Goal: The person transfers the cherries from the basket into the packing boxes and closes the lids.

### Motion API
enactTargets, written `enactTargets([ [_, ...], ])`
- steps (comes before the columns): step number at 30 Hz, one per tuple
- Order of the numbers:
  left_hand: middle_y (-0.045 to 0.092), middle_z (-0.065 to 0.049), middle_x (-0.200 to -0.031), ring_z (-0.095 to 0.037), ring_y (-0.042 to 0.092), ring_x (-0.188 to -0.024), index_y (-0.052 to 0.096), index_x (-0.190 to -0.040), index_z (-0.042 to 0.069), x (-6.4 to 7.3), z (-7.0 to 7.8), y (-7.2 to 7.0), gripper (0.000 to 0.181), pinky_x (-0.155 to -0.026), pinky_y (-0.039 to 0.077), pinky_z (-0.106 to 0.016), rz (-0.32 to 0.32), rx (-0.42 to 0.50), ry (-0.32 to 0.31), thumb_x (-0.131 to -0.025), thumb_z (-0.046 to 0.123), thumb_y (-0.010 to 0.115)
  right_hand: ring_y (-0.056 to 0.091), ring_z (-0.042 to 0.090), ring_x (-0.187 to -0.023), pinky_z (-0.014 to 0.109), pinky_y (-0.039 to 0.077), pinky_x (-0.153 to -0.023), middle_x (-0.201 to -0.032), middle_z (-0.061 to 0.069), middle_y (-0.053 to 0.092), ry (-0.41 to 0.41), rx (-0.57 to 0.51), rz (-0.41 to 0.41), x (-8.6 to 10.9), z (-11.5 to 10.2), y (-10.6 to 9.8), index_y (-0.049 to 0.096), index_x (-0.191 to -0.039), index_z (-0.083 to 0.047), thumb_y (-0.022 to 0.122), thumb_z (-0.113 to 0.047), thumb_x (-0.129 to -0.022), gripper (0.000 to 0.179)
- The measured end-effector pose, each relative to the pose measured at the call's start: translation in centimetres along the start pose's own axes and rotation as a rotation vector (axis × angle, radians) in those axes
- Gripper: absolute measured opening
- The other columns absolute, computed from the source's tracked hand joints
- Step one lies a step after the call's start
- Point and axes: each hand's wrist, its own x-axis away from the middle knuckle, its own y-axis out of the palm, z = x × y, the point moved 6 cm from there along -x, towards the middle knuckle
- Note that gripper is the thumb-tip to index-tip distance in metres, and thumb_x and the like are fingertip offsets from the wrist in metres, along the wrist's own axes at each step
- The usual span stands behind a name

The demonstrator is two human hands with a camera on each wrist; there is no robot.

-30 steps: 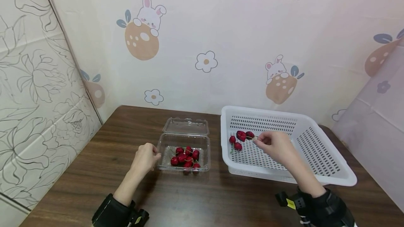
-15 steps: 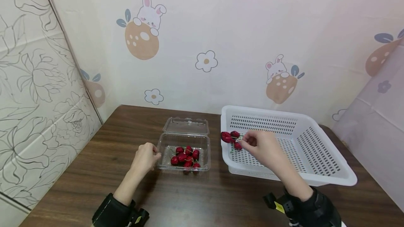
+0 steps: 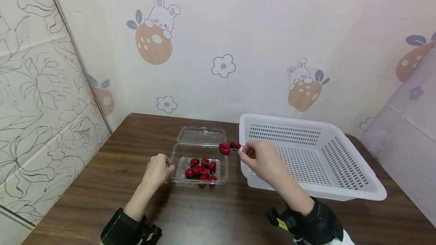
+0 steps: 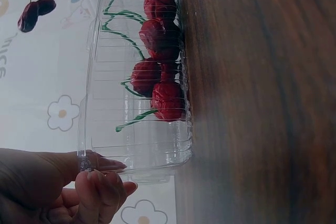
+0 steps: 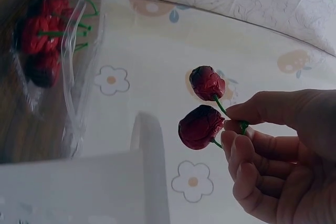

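My right hand (image 3: 260, 160) pinches the green stems of two red cherries (image 3: 225, 149) between thumb and fingers. The pair hangs over the right rim of a clear plastic clamshell box (image 3: 177, 158), clear of the basket's left edge. In the right wrist view both held cherries (image 5: 202, 127) look dark and wrinkled. My left hand (image 3: 157, 171) grips the box's left wall, thumb on one side and fingers on the other, as the left wrist view shows. Several red cherries (image 3: 196, 169) with green stems lie inside the box. Its hinged lid (image 3: 201, 136) lies back, away from me.
A white perforated basket (image 3: 354, 162) stands to the right of the box; my right hand and forearm hide part of its left side. Both stand on a dark wooden table (image 3: 136, 139). A printed wall covering (image 3: 221, 29) rises behind the table.
My right hand has lifted the cherries out of the basket and carried them left to the box's edge. The left hand and the box have stayed in place.
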Motion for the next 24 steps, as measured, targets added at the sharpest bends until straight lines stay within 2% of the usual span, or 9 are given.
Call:
enactTargets([
  [11, 0.060, -0.009, -0.060, -0.010, 0.050, -0.031, 0.059, -0.085, -0.012, -0.1, 0.0, 0.0, 0.015, -0.042, 0.046, -0.026, 0.003, -0.006, 0.007, -0.077, 0.001, 0.060, 0.046, 0.008, -0.051, 0.017, 0.041, -0.046, -0.060, -0.004, 0.054, 0.031, -0.039, -0.027, -1.2, -1.6, 2.2, 0.061, -0.070, -0.009, 0.067, -0.013, -0.077, 0.010],
  [20, 0.058, -0.007, -0.057, -0.010, 0.050, -0.031, 0.059, -0.085, -0.011, 0.0, 0.1, 0.0, 0.015, -0.042, 0.046, -0.026, 0.000, -0.009, 0.003, -0.077, 0.001, 0.060, 0.045, 0.006, -0.048, 0.018, 0.040, -0.046, -0.056, -0.004, 0.052, 0.012, -0.085, -0.029, -2.4, -1.6, 4.7, 0.059, -0.065, -0.008, 0.065, -0.011, -0.078, 0.014],
  [24, 0.059, -0.007, -0.058, -0.010, 0.049, -0.031, 0.059, -0.085, -0.012, 0.0, 0.0, 0.0, 0.015, -0.042, 0.045, -0.026, 0.001, -0.009, 0.003, -0.077, 0.001, 0.059, 0.043, 0.007, -0.046, 0.019, 0.039, -0.044, -0.055, -0.003, 0.051, 0.028, -0.093, -0.046, -2.8, -1.5, 5.7, 0.059, -0.064, -0.007, 0.064, -0.012, -0.078, 0.016],
])
